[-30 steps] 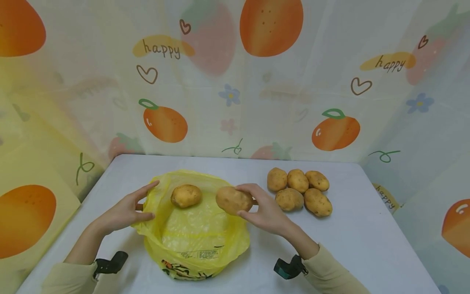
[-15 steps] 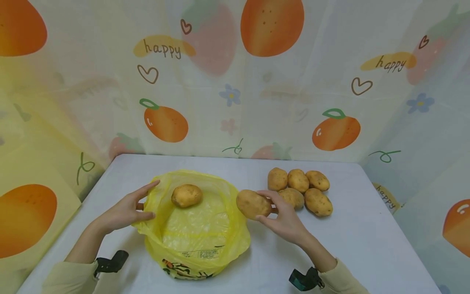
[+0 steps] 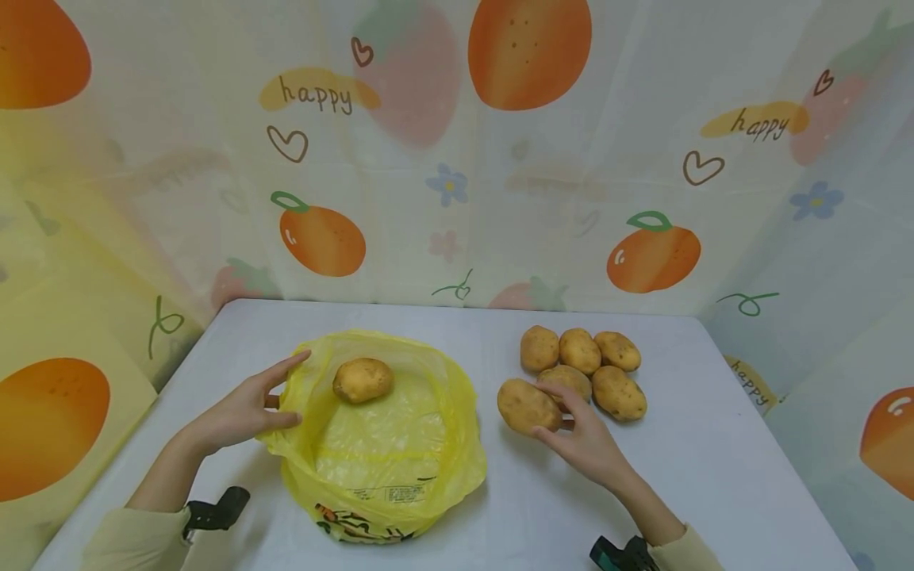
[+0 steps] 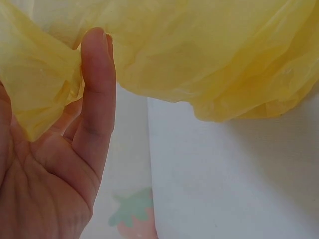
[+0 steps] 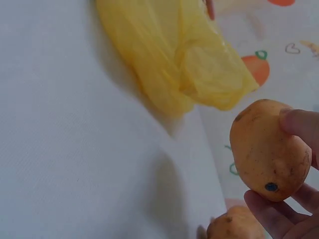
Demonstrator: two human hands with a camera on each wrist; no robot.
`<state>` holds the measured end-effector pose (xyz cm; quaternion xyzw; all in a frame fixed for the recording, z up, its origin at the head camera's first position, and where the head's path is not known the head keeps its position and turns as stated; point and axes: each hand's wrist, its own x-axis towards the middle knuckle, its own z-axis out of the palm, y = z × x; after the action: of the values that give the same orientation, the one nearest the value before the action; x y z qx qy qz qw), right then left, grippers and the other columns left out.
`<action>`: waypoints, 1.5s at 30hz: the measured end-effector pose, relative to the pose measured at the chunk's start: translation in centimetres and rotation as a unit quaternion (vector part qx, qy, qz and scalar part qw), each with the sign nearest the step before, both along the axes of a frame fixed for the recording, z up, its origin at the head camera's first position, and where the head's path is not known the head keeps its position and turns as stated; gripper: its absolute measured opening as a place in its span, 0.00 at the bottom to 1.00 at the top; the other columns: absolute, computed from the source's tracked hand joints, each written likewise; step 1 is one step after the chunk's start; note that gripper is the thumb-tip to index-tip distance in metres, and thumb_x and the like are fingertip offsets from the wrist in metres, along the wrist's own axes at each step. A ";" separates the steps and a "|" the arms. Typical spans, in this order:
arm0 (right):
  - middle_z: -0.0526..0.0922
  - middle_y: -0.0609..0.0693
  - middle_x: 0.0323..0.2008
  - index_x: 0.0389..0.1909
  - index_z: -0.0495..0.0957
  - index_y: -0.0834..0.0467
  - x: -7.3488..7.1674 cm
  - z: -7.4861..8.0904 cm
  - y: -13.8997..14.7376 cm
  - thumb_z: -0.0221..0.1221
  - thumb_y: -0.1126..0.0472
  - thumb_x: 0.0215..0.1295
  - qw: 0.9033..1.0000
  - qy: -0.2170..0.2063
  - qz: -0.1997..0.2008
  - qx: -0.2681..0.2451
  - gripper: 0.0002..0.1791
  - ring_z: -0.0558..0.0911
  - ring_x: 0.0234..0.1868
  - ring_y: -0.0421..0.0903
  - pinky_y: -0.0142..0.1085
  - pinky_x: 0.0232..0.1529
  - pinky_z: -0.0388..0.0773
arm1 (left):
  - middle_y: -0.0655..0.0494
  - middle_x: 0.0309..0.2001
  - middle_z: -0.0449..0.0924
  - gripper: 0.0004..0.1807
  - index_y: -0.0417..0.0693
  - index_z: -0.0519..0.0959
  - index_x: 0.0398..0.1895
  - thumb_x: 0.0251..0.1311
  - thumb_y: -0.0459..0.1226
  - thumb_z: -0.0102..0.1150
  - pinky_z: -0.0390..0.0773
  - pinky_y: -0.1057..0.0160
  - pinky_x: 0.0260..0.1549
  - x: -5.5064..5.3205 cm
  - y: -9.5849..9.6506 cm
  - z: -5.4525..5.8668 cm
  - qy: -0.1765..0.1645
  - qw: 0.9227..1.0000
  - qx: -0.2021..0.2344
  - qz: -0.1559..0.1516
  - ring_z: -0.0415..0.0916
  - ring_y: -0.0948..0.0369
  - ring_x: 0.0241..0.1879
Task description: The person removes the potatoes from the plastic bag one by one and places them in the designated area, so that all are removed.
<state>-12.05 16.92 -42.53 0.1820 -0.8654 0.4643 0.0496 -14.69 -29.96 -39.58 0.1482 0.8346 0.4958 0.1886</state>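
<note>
A yellow plastic bag (image 3: 389, 444) stands with its mouth wide apart on the left half of the table, and one potato (image 3: 363, 381) lies inside it. My left hand (image 3: 243, 408) holds the bag's left rim; in the left wrist view the rim runs between the thumb and the fingers (image 4: 97, 89). In my right hand (image 3: 589, 440) is another potato (image 3: 529, 407), gripped between thumb and fingers above the table, right of the bag. A dark spot shows on that potato (image 5: 269, 149) in the right wrist view.
Several potatoes (image 3: 620, 393) sit grouped on the white-covered table (image 3: 685, 476), just behind my right hand. A fruit-printed cloth (image 3: 500, 198) hangs behind the table and at both sides. Each wrist wears a small black camera (image 3: 219, 508).
My right hand has carried its potato rightward, from over the bag's right side to beside the grouped potatoes. My left hand, the bag and the potato inside look unmoved.
</note>
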 end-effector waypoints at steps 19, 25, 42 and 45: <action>0.71 0.57 0.55 0.59 0.68 0.56 0.2 -3.9 3.6 0.67 0.60 0.52 0.998 -0.037 -0.051 0.026 0.32 0.74 0.51 0.53 0.37 0.43 0.77 | 0.46 0.73 0.34 0.47 0.59 0.43 0.73 0.56 0.35 0.61 0.80 0.58 0.32 0.0 -0.1 -0.2 0.002 1.000 0.002 0.004 0.74 0.43 0.50; 0.71 0.58 0.56 0.59 0.68 0.56 0.3 -4.4 4.1 0.67 0.58 0.52 0.995 -0.055 -0.064 0.046 0.32 0.75 0.51 0.54 0.39 0.44 0.77 | 0.46 0.73 0.33 0.47 0.58 0.43 0.73 0.56 0.34 0.61 0.80 0.58 0.32 0.0 0.0 -0.2 0.003 1.000 0.000 0.003 0.74 0.43 0.49; 0.72 0.60 0.58 0.61 0.67 0.55 0.2 -5.0 4.7 0.63 0.54 0.57 0.990 -0.087 -0.085 0.075 0.31 0.76 0.51 0.55 0.41 0.45 0.77 | 0.47 0.73 0.32 0.47 0.59 0.42 0.73 0.56 0.34 0.60 0.80 0.57 0.31 0.1 0.2 0.3 -0.004 1.000 0.004 0.002 0.73 0.40 0.49; 0.73 0.60 0.56 0.60 0.68 0.54 0.3 -5.0 4.7 0.63 0.53 0.57 0.989 -0.087 -0.088 0.076 0.30 0.78 0.48 0.54 0.41 0.44 0.77 | 0.47 0.73 0.33 0.47 0.59 0.42 0.73 0.56 0.34 0.60 0.80 0.57 0.31 0.1 0.2 0.3 -0.004 1.000 0.004 0.001 0.73 0.40 0.49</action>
<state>-11.80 21.64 -47.51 0.0669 -0.9119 0.4049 0.0010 -14.59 -29.75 -39.32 0.1458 0.8322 0.4999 0.1904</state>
